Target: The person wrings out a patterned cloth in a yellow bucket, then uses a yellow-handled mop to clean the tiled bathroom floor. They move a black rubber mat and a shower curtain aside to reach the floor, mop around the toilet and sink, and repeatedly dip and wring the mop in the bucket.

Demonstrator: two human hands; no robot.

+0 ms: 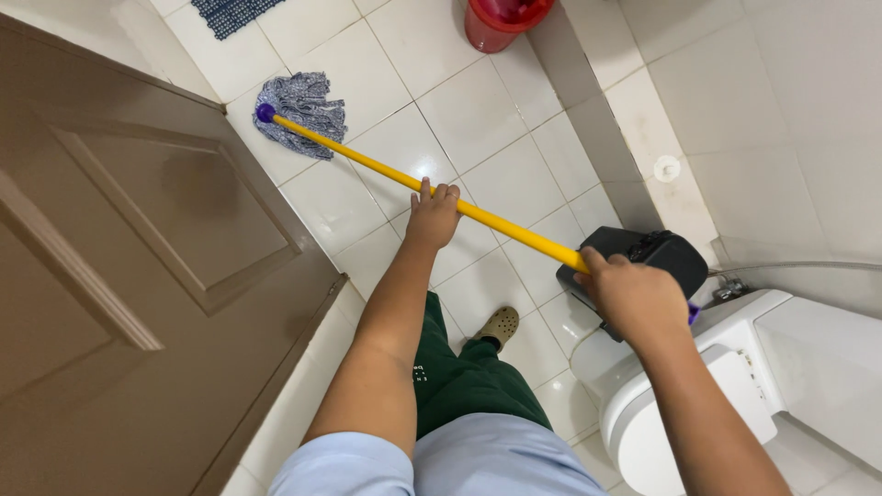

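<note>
Both my hands wrapped on yellow mop handle: left hand mid-shaft, right hand at top end; mop head on tiles beyond left.

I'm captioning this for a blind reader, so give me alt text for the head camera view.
Seen from above, a person grips a yellow mop handle with the left hand and right hand, its grey mop head on the white tiled floor. A brown door stands left, a white toilet right, a red bucket beyond.

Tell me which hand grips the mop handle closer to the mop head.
The left hand, gripping the yellow handle midway. The right hand holds the top end, farthest from the grey mop head.
</note>
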